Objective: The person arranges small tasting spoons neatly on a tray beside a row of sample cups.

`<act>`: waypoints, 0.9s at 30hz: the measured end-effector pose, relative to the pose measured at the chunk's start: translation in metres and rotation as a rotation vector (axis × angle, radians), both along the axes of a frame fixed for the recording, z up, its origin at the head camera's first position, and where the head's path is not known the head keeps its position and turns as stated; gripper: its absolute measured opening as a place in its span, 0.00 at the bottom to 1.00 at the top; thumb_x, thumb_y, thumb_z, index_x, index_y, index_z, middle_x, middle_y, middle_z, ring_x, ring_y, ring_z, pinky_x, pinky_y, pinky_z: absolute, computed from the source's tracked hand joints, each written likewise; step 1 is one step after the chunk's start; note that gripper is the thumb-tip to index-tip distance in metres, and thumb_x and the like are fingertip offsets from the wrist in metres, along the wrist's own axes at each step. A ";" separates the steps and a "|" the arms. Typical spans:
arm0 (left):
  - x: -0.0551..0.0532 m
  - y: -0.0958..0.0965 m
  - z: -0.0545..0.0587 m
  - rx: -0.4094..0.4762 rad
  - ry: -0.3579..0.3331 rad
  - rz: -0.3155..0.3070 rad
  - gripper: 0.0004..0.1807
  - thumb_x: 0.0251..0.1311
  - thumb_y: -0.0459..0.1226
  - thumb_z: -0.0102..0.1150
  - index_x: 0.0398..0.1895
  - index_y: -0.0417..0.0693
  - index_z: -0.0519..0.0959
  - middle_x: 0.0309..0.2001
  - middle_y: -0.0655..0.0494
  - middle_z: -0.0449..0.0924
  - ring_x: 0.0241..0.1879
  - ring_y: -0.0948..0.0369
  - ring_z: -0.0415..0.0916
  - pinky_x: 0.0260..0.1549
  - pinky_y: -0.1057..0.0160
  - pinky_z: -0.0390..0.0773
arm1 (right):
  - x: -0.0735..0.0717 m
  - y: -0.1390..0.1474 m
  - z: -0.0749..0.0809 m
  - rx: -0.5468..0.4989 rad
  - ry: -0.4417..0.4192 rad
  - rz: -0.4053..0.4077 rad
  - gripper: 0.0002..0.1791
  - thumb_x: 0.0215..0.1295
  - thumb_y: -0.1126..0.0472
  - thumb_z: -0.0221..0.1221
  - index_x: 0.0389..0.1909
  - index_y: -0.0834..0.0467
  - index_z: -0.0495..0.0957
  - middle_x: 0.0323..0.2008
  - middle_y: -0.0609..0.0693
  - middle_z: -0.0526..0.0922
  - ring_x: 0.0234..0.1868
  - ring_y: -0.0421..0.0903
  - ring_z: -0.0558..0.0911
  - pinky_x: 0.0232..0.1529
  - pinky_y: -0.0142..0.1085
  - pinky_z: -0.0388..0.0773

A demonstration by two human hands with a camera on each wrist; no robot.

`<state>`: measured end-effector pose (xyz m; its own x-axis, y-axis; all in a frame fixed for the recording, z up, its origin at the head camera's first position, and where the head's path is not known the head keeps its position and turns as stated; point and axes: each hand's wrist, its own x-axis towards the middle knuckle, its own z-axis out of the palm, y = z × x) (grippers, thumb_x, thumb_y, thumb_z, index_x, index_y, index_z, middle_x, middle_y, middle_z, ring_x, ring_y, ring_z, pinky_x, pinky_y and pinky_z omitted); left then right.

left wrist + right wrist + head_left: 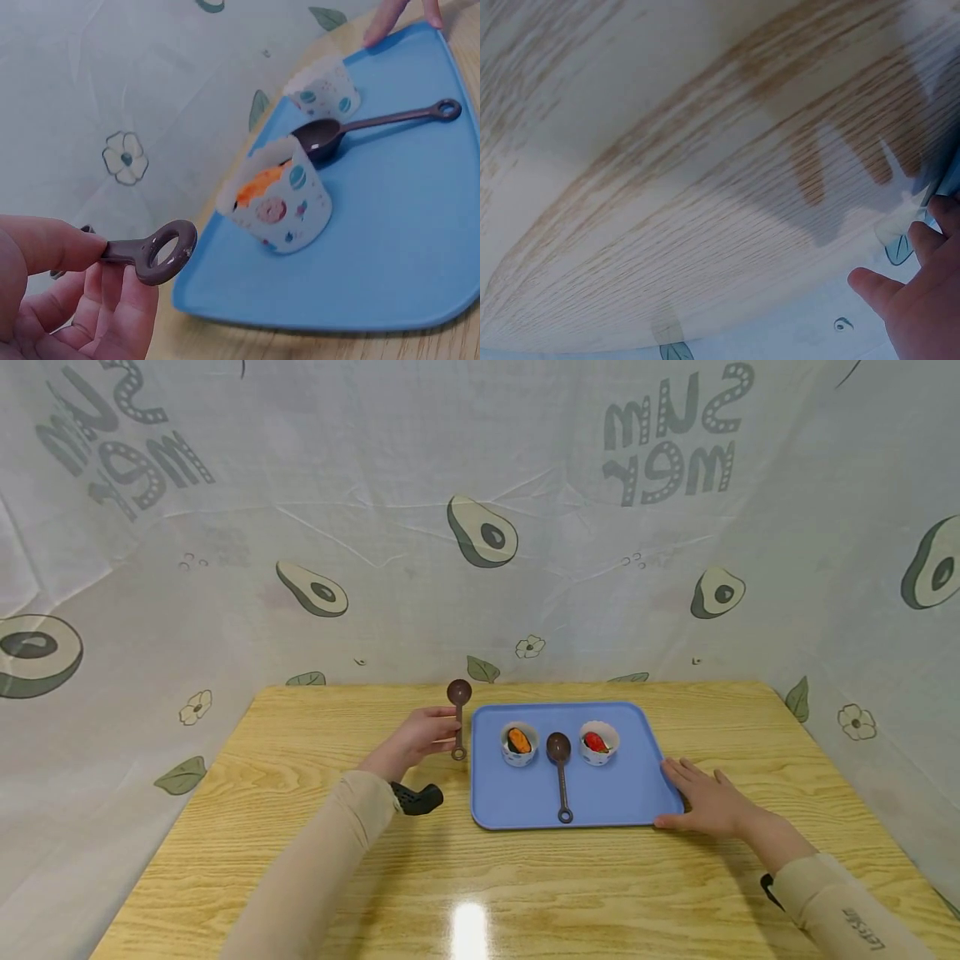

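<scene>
My left hand point(417, 739) pinches the handle of a brown measuring spoon point(459, 693) just left of the blue tray point(487, 810). In the left wrist view the ringed end of that spoon's handle point(166, 253) sticks out past the thumb and fingers. My right hand point(708, 802) lies at the tray's right edge, fingers spread and touching the rim. On the tray a second brown spoon point(562, 777) lies between two paper cups. The left cup point(519, 758) holds an orange-topped sushi piece point(518, 741); the right cup point(597, 755) holds a red-topped one point(596, 742).
The tray sits on a wood-grain table point(562, 893). Behind and at both sides hangs a pale curtain point(390, 468) printed with avocados, leaves and flowers. A black wrist strap point(416, 798) shows at the left cuff.
</scene>
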<state>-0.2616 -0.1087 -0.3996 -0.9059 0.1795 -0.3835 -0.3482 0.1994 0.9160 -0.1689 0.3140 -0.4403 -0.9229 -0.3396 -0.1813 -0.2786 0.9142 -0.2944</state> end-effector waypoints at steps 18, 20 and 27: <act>0.004 0.019 0.007 0.036 0.010 0.004 0.23 0.67 0.31 0.47 0.64 0.35 0.64 0.61 0.37 0.66 0.44 0.60 0.74 0.50 0.61 0.77 | 0.000 0.000 -0.001 0.012 0.004 -0.006 0.55 0.50 0.34 0.61 0.69 0.68 0.54 0.68 0.68 0.58 0.68 0.69 0.55 0.59 0.71 0.46; 0.005 0.021 0.008 0.040 0.011 0.006 0.22 0.67 0.31 0.47 0.64 0.35 0.64 0.61 0.37 0.67 0.43 0.61 0.74 0.50 0.61 0.77 | 0.000 0.000 -0.001 0.014 0.007 -0.004 0.55 0.51 0.34 0.61 0.69 0.68 0.54 0.68 0.68 0.58 0.68 0.69 0.55 0.59 0.71 0.46; 0.011 0.031 0.013 0.053 0.017 -0.003 0.22 0.66 0.31 0.48 0.63 0.34 0.66 0.58 0.38 0.70 0.39 0.63 0.73 0.42 0.67 0.79 | 0.001 0.000 -0.001 0.004 0.004 -0.006 0.55 0.50 0.34 0.61 0.69 0.68 0.55 0.67 0.68 0.58 0.68 0.69 0.55 0.59 0.71 0.45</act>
<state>-0.2510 -0.0773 -0.3867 -0.9117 0.2022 -0.3577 -0.3317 0.1514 0.9312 -0.1683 0.3135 -0.4411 -0.9256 -0.3337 -0.1787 -0.2748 0.9170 -0.2891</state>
